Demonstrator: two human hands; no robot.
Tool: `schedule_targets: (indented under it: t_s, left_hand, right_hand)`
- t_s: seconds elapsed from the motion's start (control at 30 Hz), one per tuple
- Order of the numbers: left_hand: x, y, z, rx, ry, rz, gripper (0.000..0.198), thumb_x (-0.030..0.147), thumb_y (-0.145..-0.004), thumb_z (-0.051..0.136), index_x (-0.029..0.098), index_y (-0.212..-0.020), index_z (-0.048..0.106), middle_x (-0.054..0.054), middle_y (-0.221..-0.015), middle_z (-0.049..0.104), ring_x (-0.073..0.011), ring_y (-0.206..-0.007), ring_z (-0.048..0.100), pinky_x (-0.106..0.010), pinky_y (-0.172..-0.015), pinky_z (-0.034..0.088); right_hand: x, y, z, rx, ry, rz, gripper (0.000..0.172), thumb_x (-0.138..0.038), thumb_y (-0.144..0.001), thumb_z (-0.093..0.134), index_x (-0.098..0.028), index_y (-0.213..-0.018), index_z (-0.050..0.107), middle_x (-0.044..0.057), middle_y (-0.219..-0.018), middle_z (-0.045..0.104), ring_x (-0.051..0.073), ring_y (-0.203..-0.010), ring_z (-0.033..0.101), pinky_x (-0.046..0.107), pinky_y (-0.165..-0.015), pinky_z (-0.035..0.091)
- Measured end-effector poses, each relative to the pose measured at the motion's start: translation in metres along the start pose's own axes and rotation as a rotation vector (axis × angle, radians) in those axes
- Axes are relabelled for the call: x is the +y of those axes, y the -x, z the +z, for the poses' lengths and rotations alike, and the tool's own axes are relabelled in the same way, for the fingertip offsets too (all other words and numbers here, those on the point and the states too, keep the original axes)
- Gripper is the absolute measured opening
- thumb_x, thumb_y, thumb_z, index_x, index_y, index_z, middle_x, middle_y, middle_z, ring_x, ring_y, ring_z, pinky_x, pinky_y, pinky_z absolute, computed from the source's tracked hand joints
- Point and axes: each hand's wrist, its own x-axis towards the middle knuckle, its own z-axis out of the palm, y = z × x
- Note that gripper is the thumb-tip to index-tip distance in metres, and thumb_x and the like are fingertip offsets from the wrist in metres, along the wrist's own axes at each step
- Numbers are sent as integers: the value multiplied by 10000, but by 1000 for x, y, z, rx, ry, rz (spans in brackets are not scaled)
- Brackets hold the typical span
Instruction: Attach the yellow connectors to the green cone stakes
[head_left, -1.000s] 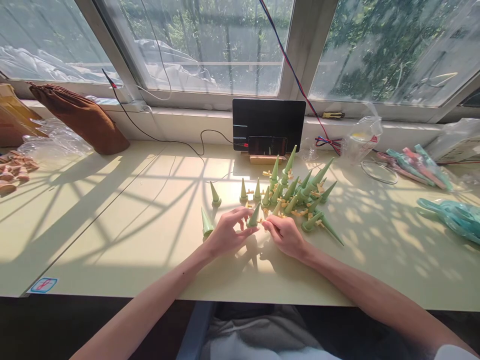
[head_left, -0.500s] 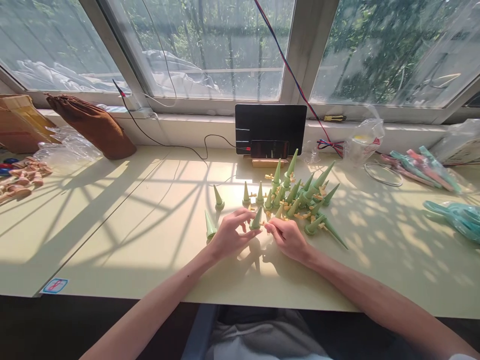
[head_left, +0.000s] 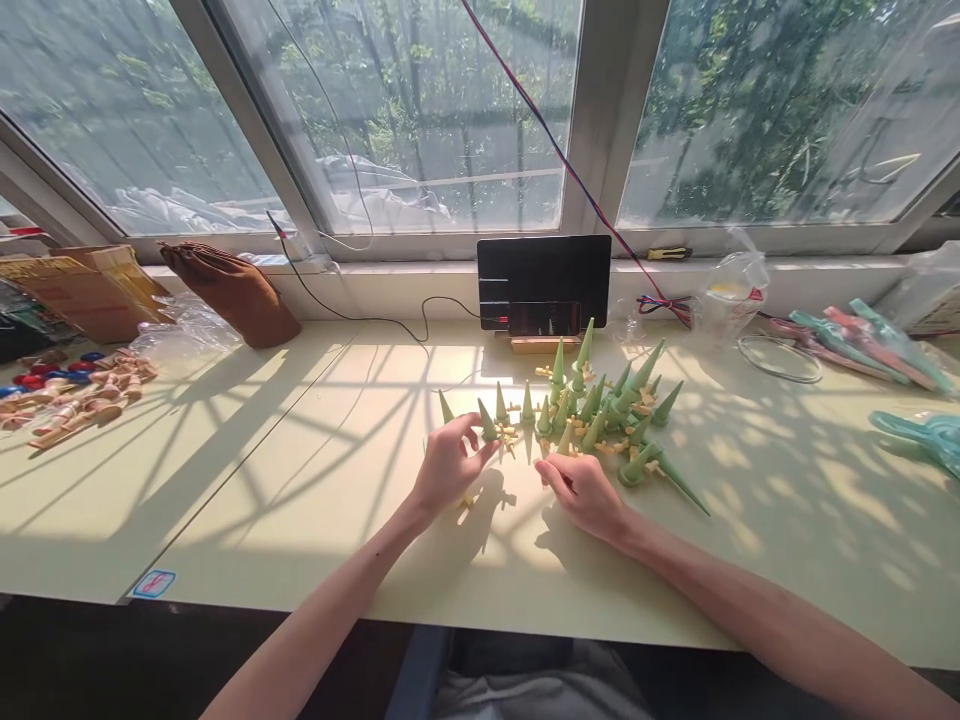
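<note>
My left hand (head_left: 452, 468) is closed on a small green cone (head_left: 487, 424), pinching it low between thumb and fingers, its tip pointing up. A small yellow piece (head_left: 507, 433) shows at the cone's right side. My right hand (head_left: 586, 492) is closed in a pinch just to the right; whatever is between its fingertips, if anything, is too small to make out. Behind the hands, several green cones (head_left: 592, 400) with yellow pieces stand and lie in a cluster. Another cone (head_left: 445, 407) stands behind my left hand, partly hidden by it.
A phone (head_left: 544, 318) and a black tablet (head_left: 543, 262) stand on a wooden holder at the back. A brown pouch (head_left: 238, 300) and wooden pieces (head_left: 112, 395) lie at the left. Bagged tools (head_left: 862, 345) and a plastic cup (head_left: 731, 292) are at the right.
My left hand has moved left with the green cone, away from my right hand. The right hand stays in its pinch. The whole view has shifted slightly.
</note>
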Motion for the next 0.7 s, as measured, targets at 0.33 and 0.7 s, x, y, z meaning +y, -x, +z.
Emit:
schedule_targets:
  t_s: [0.33, 0.7]
  left_hand:
    - [-30, -21, 5, -43, -105, -184, 151, 183, -791, 616, 187, -936, 659, -95, -962, 762, -223, -758, 708, -318, -686, 570]
    - [-24, -28, 6, -126, -105, -154, 81, 239, -818, 635, 224, -896, 650, -64, -934, 772, -295, -1011, 715, -331, -781, 559]
  right_hand:
    - [-3, -2, 5, -41, -13, -12, 430, -321, -991, 420, -200, -578, 420, -52, -502, 319, 104, -486, 313, 265, -499, 252]
    - [-7, -3, 6, -66, -35, -13, 441, -318, -989, 413, -203, -569, 343, -56, -516, 297, 98, -488, 281, 265, -507, 251]
